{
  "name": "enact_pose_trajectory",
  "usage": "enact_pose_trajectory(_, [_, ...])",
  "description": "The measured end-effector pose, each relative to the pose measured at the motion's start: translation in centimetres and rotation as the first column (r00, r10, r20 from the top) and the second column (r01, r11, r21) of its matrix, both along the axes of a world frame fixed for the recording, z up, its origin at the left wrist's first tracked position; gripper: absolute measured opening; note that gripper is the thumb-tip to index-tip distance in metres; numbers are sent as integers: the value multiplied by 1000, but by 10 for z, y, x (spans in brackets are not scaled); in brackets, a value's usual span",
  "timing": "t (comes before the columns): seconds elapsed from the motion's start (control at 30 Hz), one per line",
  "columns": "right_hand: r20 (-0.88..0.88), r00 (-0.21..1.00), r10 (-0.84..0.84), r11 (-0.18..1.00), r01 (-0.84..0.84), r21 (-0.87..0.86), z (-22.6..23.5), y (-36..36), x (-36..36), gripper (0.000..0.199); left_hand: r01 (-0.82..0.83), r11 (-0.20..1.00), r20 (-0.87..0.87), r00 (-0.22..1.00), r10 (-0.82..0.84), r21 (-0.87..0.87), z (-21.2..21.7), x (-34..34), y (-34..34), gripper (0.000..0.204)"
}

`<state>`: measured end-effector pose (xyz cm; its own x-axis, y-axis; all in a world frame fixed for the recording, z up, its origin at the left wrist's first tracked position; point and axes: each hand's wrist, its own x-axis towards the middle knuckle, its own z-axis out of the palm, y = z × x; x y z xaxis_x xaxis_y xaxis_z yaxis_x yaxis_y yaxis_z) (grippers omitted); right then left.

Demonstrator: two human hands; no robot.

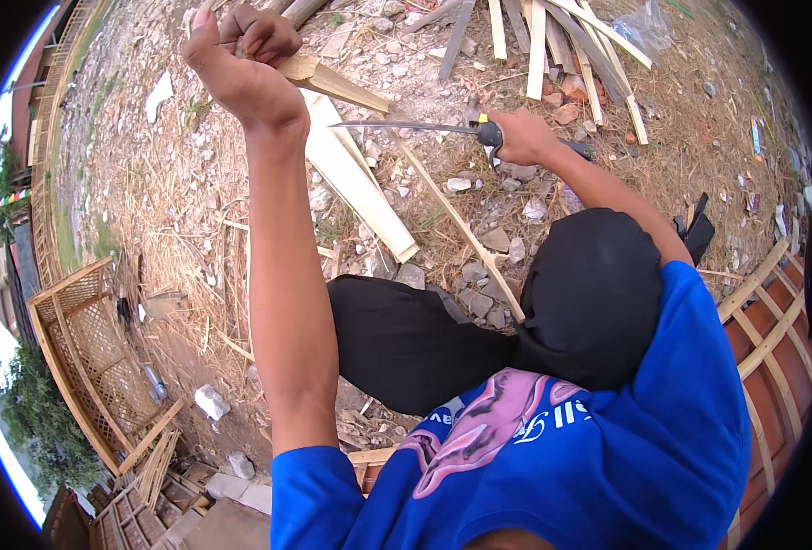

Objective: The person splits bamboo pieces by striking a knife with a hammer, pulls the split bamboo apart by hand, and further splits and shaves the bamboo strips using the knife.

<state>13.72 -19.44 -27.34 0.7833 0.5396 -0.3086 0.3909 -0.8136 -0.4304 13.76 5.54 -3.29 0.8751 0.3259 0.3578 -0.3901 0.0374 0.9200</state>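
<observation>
Black trousers [415,344] sit nearest; beyond, my right hand [521,137] wraps its fingers round what looks like a saw [465,129], blade pointing left near the wooden stick [343,87]. My left hand [248,73] curls at the stick's far-left end; I can't tell its grip. Likely cutting; next calls for steadying the stick.

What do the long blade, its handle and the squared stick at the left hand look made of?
Blade: likely steel, bare; thin, grey, slight sheen.
Handle: probably hard plastic or rubber; black, yellow accent; look doesn't settle which.
Squared stick at the left hand: wood, seemingly unpainted; tan, flat-faced like sawn timber.
</observation>
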Motion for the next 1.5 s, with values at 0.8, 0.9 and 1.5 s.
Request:
enact_pose_trajectory(0.8, [-50, 986, -158, 987, 158, 6, -34, -6, 29, 38, 24, 993, 374, 927, 20, -114, 98, -121, 32, 44])
enact_pose_trajectory(0.9, [-27, 975, -222, 970, 223, 98, -39, -28, 21, 42, 90, 988, 453, 891, -25, -123, 92, -142, 48, 45])
enact_pose_trajectory(1.5, [-290, 953, 92, 986, -46, 161, -32, 18, -133, 66, 33, 673, 404, 778, -481, 738, 18, -134, -82, 52])
